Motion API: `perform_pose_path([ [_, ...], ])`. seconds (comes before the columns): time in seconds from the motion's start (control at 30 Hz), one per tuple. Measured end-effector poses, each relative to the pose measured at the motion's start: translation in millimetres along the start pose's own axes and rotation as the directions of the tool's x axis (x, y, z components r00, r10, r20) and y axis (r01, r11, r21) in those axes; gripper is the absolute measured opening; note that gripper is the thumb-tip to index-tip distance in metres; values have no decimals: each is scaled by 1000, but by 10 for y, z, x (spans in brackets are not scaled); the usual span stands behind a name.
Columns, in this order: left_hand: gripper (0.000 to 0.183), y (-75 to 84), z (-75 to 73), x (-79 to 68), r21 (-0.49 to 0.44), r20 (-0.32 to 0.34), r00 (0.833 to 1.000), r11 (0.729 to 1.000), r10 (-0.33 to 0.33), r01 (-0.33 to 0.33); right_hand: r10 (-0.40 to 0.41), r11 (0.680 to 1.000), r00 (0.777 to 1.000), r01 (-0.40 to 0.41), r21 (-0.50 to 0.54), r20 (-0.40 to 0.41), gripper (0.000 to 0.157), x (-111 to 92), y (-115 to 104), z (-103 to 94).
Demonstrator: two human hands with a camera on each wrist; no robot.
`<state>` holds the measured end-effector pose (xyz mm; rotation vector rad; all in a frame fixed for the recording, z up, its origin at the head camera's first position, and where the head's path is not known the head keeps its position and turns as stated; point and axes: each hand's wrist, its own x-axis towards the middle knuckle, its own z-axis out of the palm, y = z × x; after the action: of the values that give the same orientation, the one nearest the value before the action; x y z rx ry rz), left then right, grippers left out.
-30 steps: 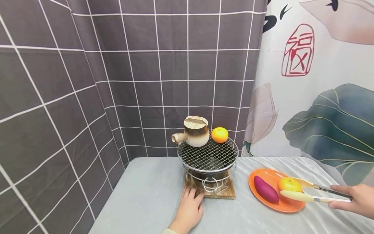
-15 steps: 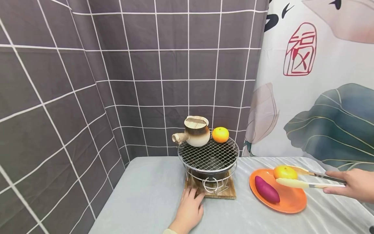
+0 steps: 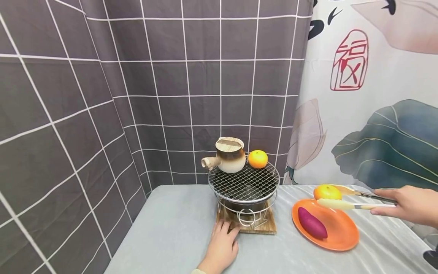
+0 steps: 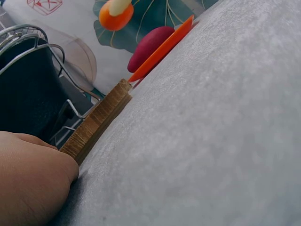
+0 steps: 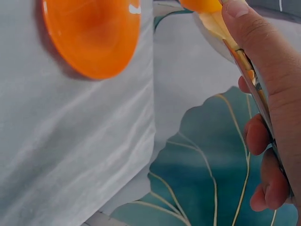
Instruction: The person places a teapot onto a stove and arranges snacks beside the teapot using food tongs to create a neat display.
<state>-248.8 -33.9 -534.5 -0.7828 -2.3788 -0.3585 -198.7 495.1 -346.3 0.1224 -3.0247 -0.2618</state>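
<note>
My right hand (image 3: 407, 203) grips a pair of tongs (image 3: 337, 204) with cream tips. Between the tips is a mandarin (image 3: 326, 192), raised above the back of an orange plate (image 3: 342, 232). A purple sweet potato (image 3: 312, 223) lies on that plate. The fingers of my left hand (image 3: 220, 245) rest on the front left edge of a wooden board (image 3: 263, 227), under a small round grill (image 3: 251, 184). On the grill's wire mesh stand a lidded clay pot (image 3: 230, 158) and a second mandarin (image 3: 257, 159). In the left wrist view, my left fingertips are hidden.
A pale grey cloth (image 3: 171, 228) covers the table. Behind it hangs a dark checked curtain (image 3: 202, 76), with a printed white curtain (image 3: 318, 64) to its right. The pot's handle (image 3: 209, 162) sticks out left past the grill's rim.
The mandarin in the tongs has risen from the plate and moved back and left along with my right hand. My left hand stays on the board.
</note>
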Motion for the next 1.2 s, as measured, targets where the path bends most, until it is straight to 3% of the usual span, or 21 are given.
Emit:
perform_pose_path([
  [0.13,47,6,6,-7,10,-29,1000,1000,12,-11,9,1000,1000,-9,-1,-24,92,58,-15,-40],
  [0.53,48,-10,31,-14,27,-64,997,999,35,-33,-73,997,990,72,-11,-125,83,208,-251,-320],
  [0.97,48,5,21,-14,10,-63,998,1000,29,-28,-73,997,988,76,17,-139,93,410,-470,-558],
  [1.2,48,10,-7,-4,-17,-16,1000,1000,6,-7,-100,995,983,103,10,-151,93,452,-598,-709],
])
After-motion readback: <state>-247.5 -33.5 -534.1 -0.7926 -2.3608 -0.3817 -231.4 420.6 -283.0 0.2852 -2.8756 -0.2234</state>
